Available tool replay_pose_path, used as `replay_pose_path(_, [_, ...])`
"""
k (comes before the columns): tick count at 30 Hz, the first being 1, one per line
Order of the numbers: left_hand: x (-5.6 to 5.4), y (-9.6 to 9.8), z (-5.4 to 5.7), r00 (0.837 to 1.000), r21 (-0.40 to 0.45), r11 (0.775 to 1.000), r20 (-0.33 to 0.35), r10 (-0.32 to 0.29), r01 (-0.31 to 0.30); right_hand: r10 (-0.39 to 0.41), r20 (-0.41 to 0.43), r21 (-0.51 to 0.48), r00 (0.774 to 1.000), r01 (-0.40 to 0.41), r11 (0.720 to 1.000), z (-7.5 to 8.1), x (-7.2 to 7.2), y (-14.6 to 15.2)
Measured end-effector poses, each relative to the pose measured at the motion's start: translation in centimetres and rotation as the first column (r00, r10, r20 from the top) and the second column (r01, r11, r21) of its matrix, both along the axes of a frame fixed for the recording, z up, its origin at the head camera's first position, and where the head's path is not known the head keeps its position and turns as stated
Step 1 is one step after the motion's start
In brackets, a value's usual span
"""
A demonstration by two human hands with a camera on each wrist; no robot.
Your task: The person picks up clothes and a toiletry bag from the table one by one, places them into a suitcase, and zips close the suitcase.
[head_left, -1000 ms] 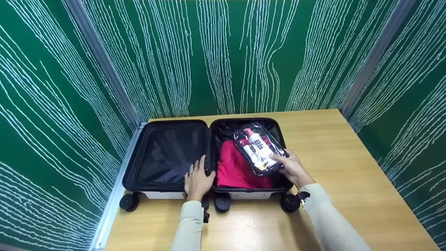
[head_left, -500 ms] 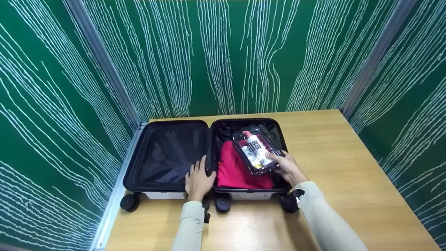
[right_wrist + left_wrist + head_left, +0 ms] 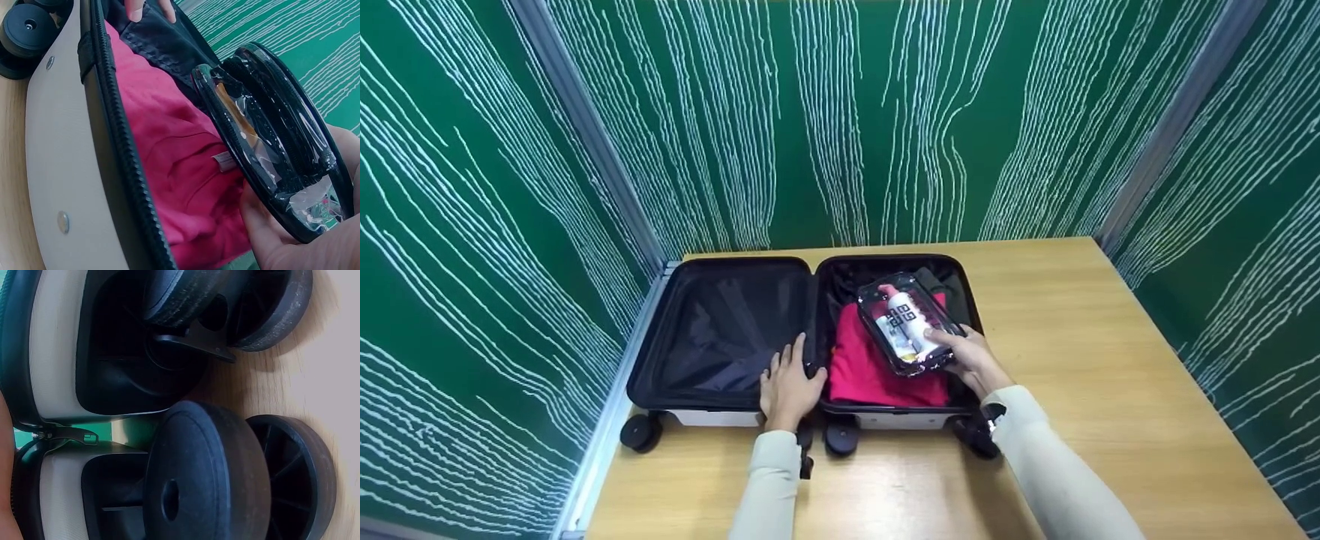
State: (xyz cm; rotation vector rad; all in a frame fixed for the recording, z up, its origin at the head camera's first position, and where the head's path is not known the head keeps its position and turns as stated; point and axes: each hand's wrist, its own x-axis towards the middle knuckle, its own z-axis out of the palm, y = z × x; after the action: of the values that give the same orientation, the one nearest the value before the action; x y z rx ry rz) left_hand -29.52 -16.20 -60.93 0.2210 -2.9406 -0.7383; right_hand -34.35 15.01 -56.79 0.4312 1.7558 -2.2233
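Observation:
An opened suitcase [image 3: 720, 330] lies flat on the table, its two halves side by side. Over its right half my right hand [image 3: 971, 360] grips a clear toiletry bag [image 3: 907, 324] with black edges, thumb on top and fingers beneath. Inside the bag is a white bottle [image 3: 906, 315] with a pink pump top, beside other small items. Under it lies a folded pink garment [image 3: 859, 367], seen in the right wrist view as pink cloth [image 3: 174, 152] with a small label. My left hand [image 3: 789, 390] rests with fingers extended on the suitcase's middle edge, near the hinge.
Black wheels [image 3: 841, 439] stick out along the suitcase's near side, seen close in the left wrist view beside a zip pull [image 3: 76, 434]. The wooden table [image 3: 1057, 315] extends to the right. Green walls with white lines [image 3: 870, 120] enclose the back and sides.
My right hand has shifted slightly left and lower with the toiletry bag, which stays over the pink garment. My left hand has stayed in place on the suitcase edge.

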Motion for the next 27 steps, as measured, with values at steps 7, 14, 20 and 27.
replay_pose_path(7, [0.0,0.0,0.0,1.000,0.025,1.000,-0.020,-0.008,0.009,-0.003,0.012,-0.007,1.000,0.003,1.000,-0.8,0.0,-0.1])
replay_pose_path(14, [0.0,0.0,-0.2,0.999,0.043,0.999,-0.039,-0.004,0.005,0.016,0.012,-0.032,1.000,-0.016,0.999,-1.6,-0.1,-0.2])
replay_pose_path(20, [0.0,-0.1,-0.3,0.999,0.028,1.000,-0.040,-0.002,0.003,0.077,0.020,-0.005,0.997,-0.077,0.997,-2.1,0.0,0.1])
replay_pose_path(27, [0.1,-0.1,-0.1,0.999,0.024,1.000,-0.035,0.000,0.000,0.111,0.048,0.045,0.993,-0.113,0.993,-2.4,0.1,0.5])
